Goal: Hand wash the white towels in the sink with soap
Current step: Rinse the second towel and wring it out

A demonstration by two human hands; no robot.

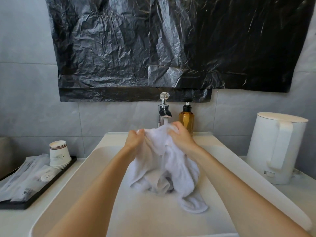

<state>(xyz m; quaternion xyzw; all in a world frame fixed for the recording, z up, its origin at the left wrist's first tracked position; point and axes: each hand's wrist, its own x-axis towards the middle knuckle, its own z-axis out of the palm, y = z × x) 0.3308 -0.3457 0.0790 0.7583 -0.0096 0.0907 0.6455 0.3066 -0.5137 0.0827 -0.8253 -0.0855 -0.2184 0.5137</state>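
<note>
A wet white towel [172, 166] hangs bunched over the white sink [82, 177], its lower folds trailing onto the basin floor. My left hand [134, 140] grips the towel's upper left edge. My right hand [180, 135] grips its upper right part, directly under the chrome tap [164, 112]. Water runs from the tap onto the cloth between my hands. An amber soap pump bottle [186, 119] stands just right of the tap, behind my right hand.
A white electric kettle [277, 147] stands on the counter at the right. On the left, a black tray [39, 194] holds stacked paper cups [59, 154] and wrapped amenities. Black plastic sheeting [171, 45] covers the wall above.
</note>
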